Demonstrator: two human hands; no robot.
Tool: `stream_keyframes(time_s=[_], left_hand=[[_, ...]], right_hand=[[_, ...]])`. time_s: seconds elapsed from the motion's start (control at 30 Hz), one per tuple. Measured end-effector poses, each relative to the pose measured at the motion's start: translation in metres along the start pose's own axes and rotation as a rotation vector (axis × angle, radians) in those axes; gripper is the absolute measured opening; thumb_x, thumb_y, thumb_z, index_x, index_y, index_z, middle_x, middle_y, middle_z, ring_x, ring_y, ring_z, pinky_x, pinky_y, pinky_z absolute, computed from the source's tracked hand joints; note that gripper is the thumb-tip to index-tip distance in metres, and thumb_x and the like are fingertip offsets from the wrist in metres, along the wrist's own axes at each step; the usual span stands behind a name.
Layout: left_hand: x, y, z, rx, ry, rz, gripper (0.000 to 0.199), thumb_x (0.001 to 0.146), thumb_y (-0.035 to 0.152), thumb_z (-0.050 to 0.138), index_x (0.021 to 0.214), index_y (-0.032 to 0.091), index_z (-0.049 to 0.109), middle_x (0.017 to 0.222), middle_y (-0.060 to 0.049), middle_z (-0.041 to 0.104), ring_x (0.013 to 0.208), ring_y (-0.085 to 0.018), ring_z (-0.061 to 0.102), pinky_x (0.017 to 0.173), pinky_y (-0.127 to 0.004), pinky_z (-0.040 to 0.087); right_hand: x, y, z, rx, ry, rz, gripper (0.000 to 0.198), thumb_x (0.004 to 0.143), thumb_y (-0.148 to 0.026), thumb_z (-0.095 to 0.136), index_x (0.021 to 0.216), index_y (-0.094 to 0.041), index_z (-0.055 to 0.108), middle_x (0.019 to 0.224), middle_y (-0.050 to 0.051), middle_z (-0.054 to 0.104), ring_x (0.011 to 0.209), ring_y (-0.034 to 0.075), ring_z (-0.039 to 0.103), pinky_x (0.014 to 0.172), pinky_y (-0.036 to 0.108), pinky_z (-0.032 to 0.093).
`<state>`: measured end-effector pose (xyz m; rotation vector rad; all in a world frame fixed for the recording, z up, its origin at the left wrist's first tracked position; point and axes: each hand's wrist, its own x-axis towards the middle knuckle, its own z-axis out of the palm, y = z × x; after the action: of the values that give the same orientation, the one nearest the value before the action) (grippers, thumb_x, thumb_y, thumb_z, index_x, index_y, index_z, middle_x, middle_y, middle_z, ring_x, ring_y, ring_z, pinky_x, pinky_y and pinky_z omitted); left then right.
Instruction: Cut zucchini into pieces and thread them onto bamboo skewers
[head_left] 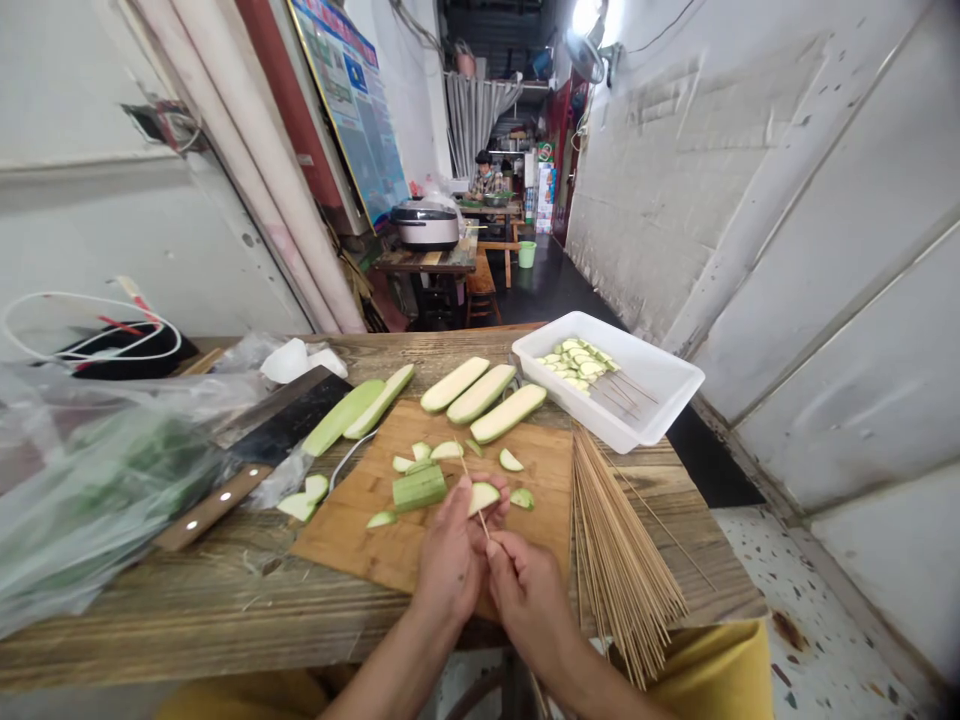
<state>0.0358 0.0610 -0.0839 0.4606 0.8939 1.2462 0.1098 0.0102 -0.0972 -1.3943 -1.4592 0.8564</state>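
Note:
Over the front of a wooden cutting board (345,540), my left hand (452,550) is closed on a half-round zucchini slice (484,496). My right hand (529,585) pinches a thin bamboo skewer (484,524), which runs through or against the slice; its tip sticks out beyond. Beside my left fingers lies a cut zucchini chunk (420,487), with several loose slices (511,460) spread around it. Halved zucchini pieces (480,392) rest along the board's far edge, pale sides up. More zucchini halves (345,415) lie at the board's left.
A white plastic tub (660,395) at the right holds skewered slices. A fanned bundle of skewers (626,560) overhangs the table's front edge. A cleaver (281,415) and a plastic bag of greens (127,480) lie left. Another person (487,178) sits far back.

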Motion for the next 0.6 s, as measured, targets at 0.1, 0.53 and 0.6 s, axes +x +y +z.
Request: stream_keyframes(time_s=[0.1, 0.53, 0.6], left_hand=[[0.0, -0.004, -0.004, 0.017, 0.003, 0.009, 0.028, 0.072, 0.04, 0.065, 0.083, 0.014, 0.064, 0.083, -0.005, 0.069, 0.074, -0.015, 0.065, 0.073, -0.026, 0.049], [0.004, 0.001, -0.002, 0.3, -0.098, 0.112, 0.039, 0.077, 0.046, 0.057, 0.102, 0.017, 0.064, 0.098, -0.01, 0.068, 0.093, -0.022, 0.062, 0.087, -0.033, 0.044], [0.024, 0.024, -0.012, 0.64, 0.012, 0.412, 0.041, 0.072, 0.037, 0.065, 0.11, 0.023, 0.062, 0.105, -0.008, 0.066, 0.101, -0.023, 0.058, 0.094, -0.033, 0.037]], right_hand=[[-0.007, 0.002, 0.002, -0.025, 0.005, 0.009, 0.03, 0.091, -0.022, 0.035, 0.078, -0.016, 0.062, 0.069, 0.003, 0.064, 0.061, 0.014, 0.056, 0.057, 0.021, 0.039], [-0.007, 0.016, -0.021, -0.01, 0.141, 0.037, 0.031, 0.092, -0.03, 0.035, 0.074, -0.017, 0.056, 0.057, -0.003, 0.046, 0.05, 0.013, 0.044, 0.047, 0.021, 0.031], [-0.01, 0.019, -0.029, 0.035, 0.131, 0.056, 0.03, 0.092, -0.032, 0.036, 0.076, -0.017, 0.056, 0.054, -0.006, 0.037, 0.046, 0.011, 0.036, 0.044, 0.021, 0.027]])
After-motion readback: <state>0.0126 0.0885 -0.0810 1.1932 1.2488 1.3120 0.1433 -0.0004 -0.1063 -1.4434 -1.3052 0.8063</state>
